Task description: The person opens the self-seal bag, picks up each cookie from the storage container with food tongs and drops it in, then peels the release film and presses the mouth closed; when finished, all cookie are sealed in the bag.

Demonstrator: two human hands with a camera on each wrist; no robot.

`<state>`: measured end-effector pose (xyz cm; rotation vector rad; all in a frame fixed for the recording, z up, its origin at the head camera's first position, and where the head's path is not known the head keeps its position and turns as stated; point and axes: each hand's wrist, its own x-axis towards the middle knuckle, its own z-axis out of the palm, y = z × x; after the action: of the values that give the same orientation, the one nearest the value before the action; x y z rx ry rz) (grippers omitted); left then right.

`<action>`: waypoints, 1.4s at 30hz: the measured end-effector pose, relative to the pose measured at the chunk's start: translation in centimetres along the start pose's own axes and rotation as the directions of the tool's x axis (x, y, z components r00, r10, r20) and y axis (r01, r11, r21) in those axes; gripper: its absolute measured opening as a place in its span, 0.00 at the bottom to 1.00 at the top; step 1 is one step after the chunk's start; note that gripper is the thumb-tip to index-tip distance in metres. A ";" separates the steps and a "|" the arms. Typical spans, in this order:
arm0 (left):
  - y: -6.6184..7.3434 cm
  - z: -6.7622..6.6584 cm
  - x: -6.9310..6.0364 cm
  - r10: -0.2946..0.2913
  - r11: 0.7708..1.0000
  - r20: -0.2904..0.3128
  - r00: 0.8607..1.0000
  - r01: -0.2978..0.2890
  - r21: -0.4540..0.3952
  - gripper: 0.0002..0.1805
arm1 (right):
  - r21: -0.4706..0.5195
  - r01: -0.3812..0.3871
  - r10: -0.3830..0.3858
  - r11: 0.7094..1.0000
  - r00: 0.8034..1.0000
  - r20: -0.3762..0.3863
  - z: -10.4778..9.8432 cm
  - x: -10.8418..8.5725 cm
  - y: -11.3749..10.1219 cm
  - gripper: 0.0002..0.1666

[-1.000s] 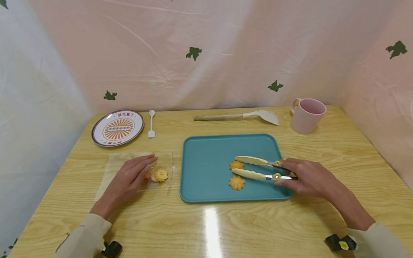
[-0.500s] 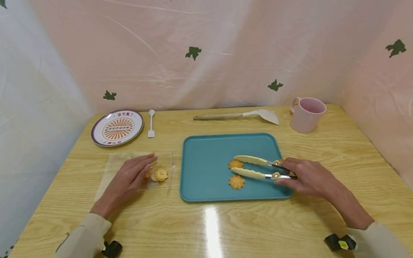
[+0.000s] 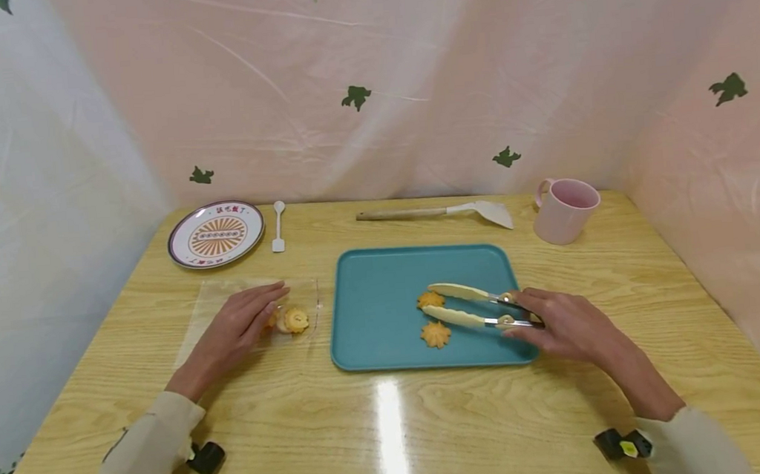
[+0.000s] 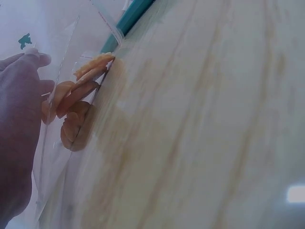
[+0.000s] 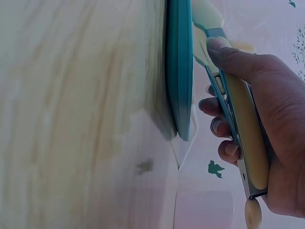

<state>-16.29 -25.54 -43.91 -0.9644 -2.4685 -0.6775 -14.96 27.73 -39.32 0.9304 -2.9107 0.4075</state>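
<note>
My right hand (image 3: pixel 566 324) grips a pair of tongs (image 5: pixel 245 129) with cream-coloured scalloped tips, its fingers wrapped round the handles. The tong arms stand apart over the right half of a teal tray (image 3: pixel 371 297). Between their tips lies a golden flower-shaped cookie (image 3: pixel 430 301), partly covered by the near arm. A second cookie (image 3: pixel 436 334) lies on the tray just in front. To the tray's left, my left hand (image 3: pixel 236 326) rests on a clear plastic bag (image 3: pixel 201 310) with its fingers extended. Several cookies (image 4: pixel 78 90) are inside the bag, partly hidden by the hand in the head view.
Along the back of the wooden table (image 3: pixel 302 436) lie a patterned plate (image 3: pixel 217 236), a small white spoon (image 3: pixel 278 228) and a spatula (image 3: pixel 412 214) with a wooden handle. A pink mug (image 3: pixel 564 215) stands at the back right. Cloth walls surround the table.
The tongs and my right hand have shifted slightly left. The cookie between the tips has slid a little left with them. My left hand and the bag look still.
</note>
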 end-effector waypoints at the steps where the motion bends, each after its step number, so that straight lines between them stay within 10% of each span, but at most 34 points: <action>1: 0.0 0.0 0.0 0.001 1.000 -0.001 1.000 -0.001 0.001 0.22 | 0.001 0.005 -0.005 1.000 1.000 -0.003 0.0 0.1 0.0 0.29; 42: -0.1 0.1 0.2 0.038 0.999 -0.021 0.999 -0.038 0.004 0.21 | 0.023 0.217 -0.214 0.976 0.972 -0.097 2.3 6.5 -4.0 0.28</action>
<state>-16.50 -25.47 -43.93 -0.9955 -2.4256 -0.6674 -17.94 20.36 -39.75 1.1824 -2.6893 0.4723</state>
